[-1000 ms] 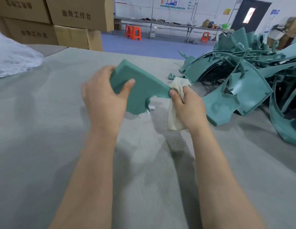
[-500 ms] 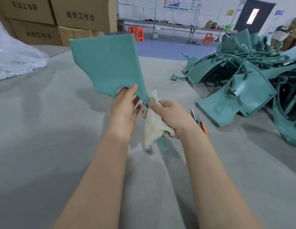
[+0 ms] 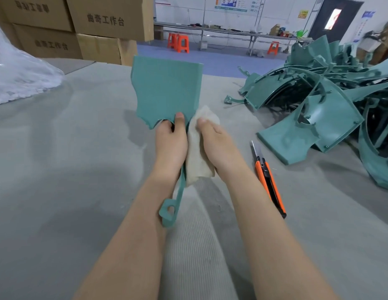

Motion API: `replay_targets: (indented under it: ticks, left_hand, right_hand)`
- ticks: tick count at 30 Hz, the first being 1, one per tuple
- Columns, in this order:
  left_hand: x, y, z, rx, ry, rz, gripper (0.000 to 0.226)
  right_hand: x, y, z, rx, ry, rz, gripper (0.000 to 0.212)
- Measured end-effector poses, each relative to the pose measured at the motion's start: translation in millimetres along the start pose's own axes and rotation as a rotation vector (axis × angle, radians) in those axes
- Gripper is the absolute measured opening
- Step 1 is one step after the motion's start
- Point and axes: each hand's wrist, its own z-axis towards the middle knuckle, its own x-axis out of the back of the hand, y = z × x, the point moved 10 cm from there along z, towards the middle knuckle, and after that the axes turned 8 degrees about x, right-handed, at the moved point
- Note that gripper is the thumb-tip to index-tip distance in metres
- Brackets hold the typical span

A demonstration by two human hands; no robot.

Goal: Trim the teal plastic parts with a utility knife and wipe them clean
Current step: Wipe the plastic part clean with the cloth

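The left hand [image 3: 170, 139] grips a teal plastic part [image 3: 167, 92] upright above the counter [image 3: 59, 169] centre; the right hand [image 3: 212, 139] clamps a cloth [image 3: 198, 161] against it. The utility knife [image 3: 267, 176] lies toward the right edge, beside the teal pile [image 3: 323, 100].

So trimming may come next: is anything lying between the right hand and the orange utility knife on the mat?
Nothing visible: bare grey mat separates the right hand, gripping a cream cloth, from the orange utility knife.
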Motion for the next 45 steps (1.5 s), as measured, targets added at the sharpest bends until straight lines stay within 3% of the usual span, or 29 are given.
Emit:
replay_targets:
  ticks: [4,7,11,14,17,20,23,28,32,34,37,40,45]
  left_hand:
    - [-4,-1,-2,0.001,-0.030,0.093,0.036]
    - [-17,3,-8,-0.037,-0.129,0.142,0.038]
    - [-34,1,-18,-0.045,-0.224,0.175,0.035]
    - [-31,-1,-14,-0.034,-0.188,0.184,0.032]
    - [-20,-2,-6,-0.033,-0.120,0.179,0.029]
    - [-15,-2,-3,-0.043,-0.079,0.213,0.037]
    - [-15,-3,-2,-0.047,-0.089,0.198,0.039]
    - [-32,-8,-7,-0.079,-0.214,0.265,0.031]
    - [-45,-15,-13,-0.043,-0.294,0.313,0.042]
    - [-42,-12,-13,-0.047,-0.268,0.333,0.039]
    - [-29,-7,-8,-0.027,-0.174,0.271,0.040]
    - [-17,-4,-4,0.015,-0.135,0.175,0.036]
    - [-12,-2,-6,0.062,-0.142,0.070,0.031]
  right_hand:
    - [18,1,6,0.075,0.120,-0.098,0.037]
    - [41,1,6,0.097,0.301,-0.033,0.041]
    - [68,7,3,0.085,0.457,0.093,0.030]
    - [61,20,5,-0.010,0.323,0.156,0.038]
    - [33,30,3,-0.128,0.050,0.156,0.037]
    - [20,34,-1,-0.170,-0.066,0.131,0.030]
    - [21,30,-1,-0.148,-0.015,0.208,0.018]
    - [52,34,2,-0.128,0.208,0.304,0.028]
    - [75,35,2,-0.096,0.338,0.347,0.026]
    - [69,36,4,-0.102,0.288,0.357,0.025]
    - [40,35,3,-0.151,0.053,0.278,0.011]
    - [23,39,-2,-0.198,-0.112,0.201,0.016]
    - [58,49,-3,-0.243,0.140,0.189,0.018]
